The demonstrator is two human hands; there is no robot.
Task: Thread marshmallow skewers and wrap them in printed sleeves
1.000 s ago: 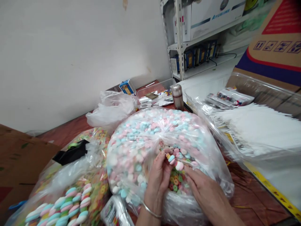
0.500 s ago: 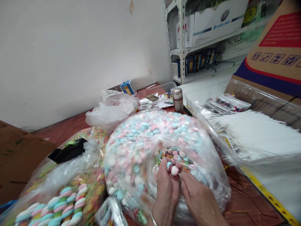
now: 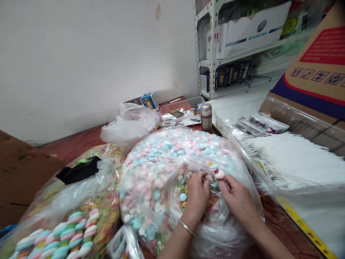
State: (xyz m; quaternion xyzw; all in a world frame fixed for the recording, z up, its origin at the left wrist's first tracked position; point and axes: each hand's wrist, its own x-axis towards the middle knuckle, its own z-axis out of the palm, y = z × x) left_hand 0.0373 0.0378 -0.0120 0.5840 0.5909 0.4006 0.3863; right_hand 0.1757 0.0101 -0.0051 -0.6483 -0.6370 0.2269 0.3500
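My right hand (image 3: 238, 196) is closed at the lower end of a short marshmallow skewer (image 3: 219, 174), with pink, white, blue and yellow pieces threaded on it. The stick is mostly hidden by the fingers. My left hand (image 3: 198, 192), with a bangle at the wrist, reaches into an open plastic bag of mixed candies (image 3: 183, 197). Its fingers are curled together over the candies, and what they pinch is hidden. That bag rests on a large clear bag of pastel marshmallows (image 3: 151, 158), tied at the top.
At left lies a bag of ring candies (image 3: 113, 212) with finished skewers (image 3: 67, 235) on it. A clear bin (image 3: 242, 158) of white sleeves (image 3: 293, 154) stands at right. Behind are a metal flask (image 3: 206, 118), a crumpled bag (image 3: 129, 124) and a metal shelf (image 3: 212, 54).
My hands were together around the skewer and have parted. The right carried the skewer up and to the right, while the left let go and moved onto the candies in the open bag.
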